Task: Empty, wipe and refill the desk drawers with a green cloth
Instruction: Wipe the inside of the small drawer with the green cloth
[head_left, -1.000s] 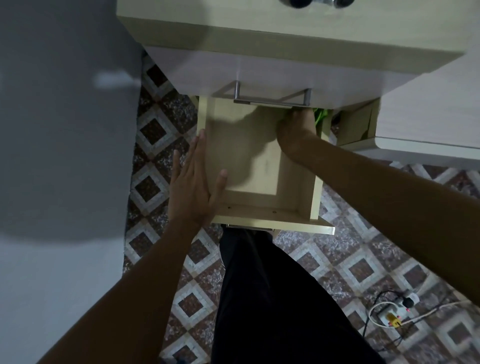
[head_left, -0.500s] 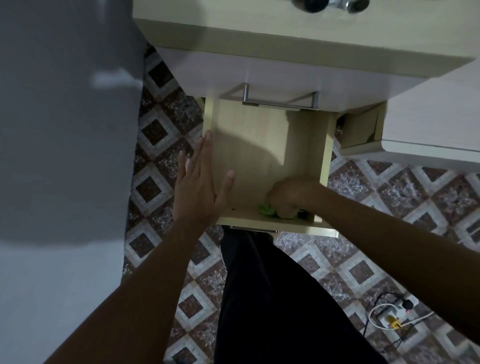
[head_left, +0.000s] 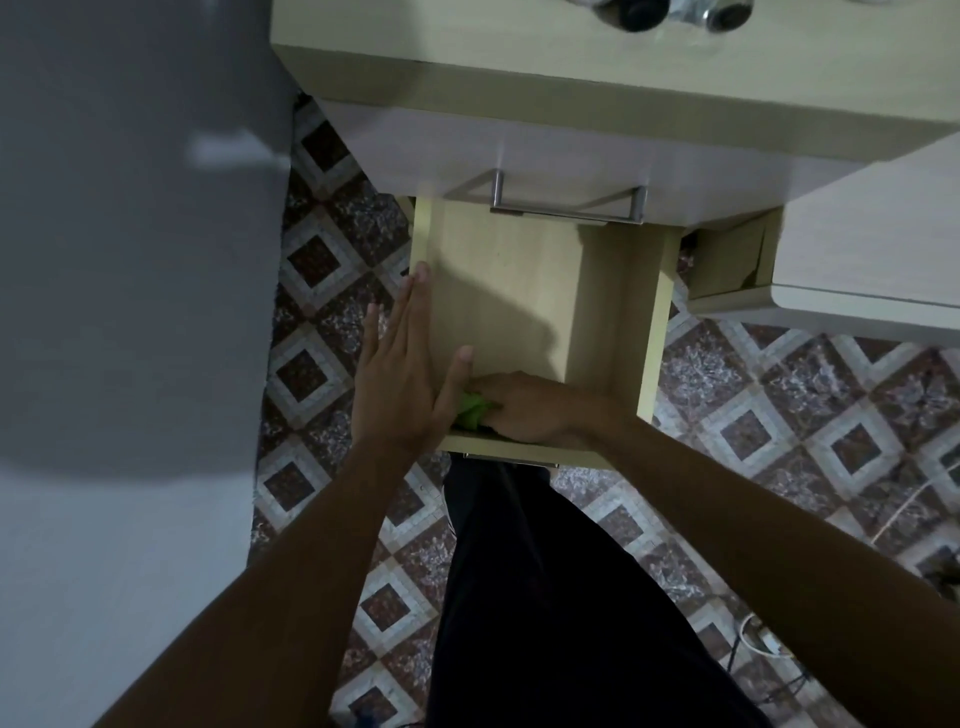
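Observation:
A pale wooden drawer (head_left: 524, 280) stands pulled out below a shut upper drawer with a metal bar handle (head_left: 569, 210). Nothing lies on the drawer's visible floor. My right hand (head_left: 524, 410) reaches in at the near left corner and grips a bunched green cloth (head_left: 470, 410) against the bottom. Only a small bit of the cloth shows past the fingers. My left hand (head_left: 402, 374) rests flat with straight fingers on the drawer's left wall, thumb inside the drawer.
The desk top (head_left: 597, 57) spans the upper frame with dark round objects at its far edge. A grey wall (head_left: 130, 260) runs along the left. Patterned floor tiles (head_left: 779, 415) surround the drawer. My dark trouser leg (head_left: 545, 597) is below it. A white plug and cable (head_left: 758, 639) lie at lower right.
My right hand swept the cloth from the drawer's far right corner to the near edge, then leftward to the near left corner. The left hand stayed on the left wall.

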